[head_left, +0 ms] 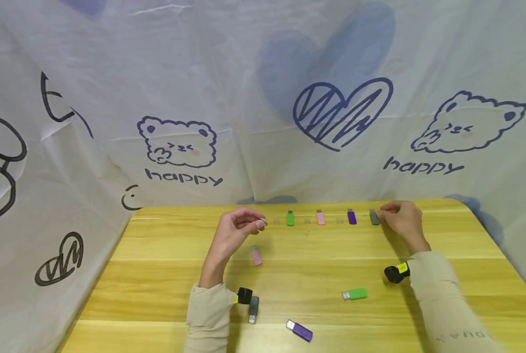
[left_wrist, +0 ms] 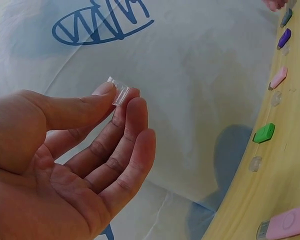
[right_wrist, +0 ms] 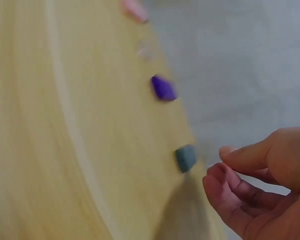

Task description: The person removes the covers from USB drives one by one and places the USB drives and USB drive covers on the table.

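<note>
Between thumb and index finger, my left hand (head_left: pixel 236 230) pinches a small clear plastic cap (left_wrist: pixel 119 92), held up off the table. My right hand (head_left: pixel 403 219) is at the right end of a row at the back, beside a grey USB stick (head_left: pixel 374 217). In the right wrist view its loosely bent fingers (right_wrist: pixel 220 190) hold nothing and appear apart from the stick. That row also has a green USB stick (head_left: pixel 290 218), a pink one (head_left: pixel 320 217) and a purple one (head_left: pixel 352 216). Clear caps (head_left: pixel 307 220) lie between them.
Nearer on the wooden table (head_left: pixel 157 274) lie a second pink USB stick (head_left: pixel 256 256), a grey one (head_left: pixel 253 310) by the left sleeve, a purple one (head_left: pixel 299 331) and a green one (head_left: pixel 354 294). A patterned cloth (head_left: pixel 254 98) hangs behind the table.
</note>
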`<act>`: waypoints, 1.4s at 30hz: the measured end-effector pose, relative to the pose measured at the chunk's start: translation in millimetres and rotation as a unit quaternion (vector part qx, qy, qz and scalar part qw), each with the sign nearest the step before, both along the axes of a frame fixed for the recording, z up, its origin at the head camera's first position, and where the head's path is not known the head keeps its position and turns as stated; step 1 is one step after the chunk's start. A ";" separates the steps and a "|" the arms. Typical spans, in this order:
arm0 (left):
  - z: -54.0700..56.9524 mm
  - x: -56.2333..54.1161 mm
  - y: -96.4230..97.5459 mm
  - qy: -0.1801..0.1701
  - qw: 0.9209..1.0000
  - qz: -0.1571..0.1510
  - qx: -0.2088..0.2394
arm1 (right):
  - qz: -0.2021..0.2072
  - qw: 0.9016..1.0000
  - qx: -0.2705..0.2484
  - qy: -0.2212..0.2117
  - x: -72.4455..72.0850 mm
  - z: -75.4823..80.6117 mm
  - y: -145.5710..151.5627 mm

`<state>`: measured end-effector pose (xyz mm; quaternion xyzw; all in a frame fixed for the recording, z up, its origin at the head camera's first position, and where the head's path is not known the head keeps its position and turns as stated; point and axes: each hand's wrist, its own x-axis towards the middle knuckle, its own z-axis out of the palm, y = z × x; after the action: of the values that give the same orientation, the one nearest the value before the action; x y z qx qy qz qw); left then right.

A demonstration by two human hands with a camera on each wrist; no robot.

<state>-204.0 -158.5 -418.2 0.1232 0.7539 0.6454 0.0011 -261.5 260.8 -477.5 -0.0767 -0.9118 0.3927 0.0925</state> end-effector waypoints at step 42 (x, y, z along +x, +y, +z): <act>-19.2 -93.6 228.9 0.068 0.918 -0.137 -0.365 | 0.013 0.995 -0.099 -0.005 119.4 52.9 40.6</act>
<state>-297.6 70.4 -437.5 0.2597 0.9111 0.3091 0.0828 -142.1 301.4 -424.7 -0.0762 -0.8697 0.4820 0.0746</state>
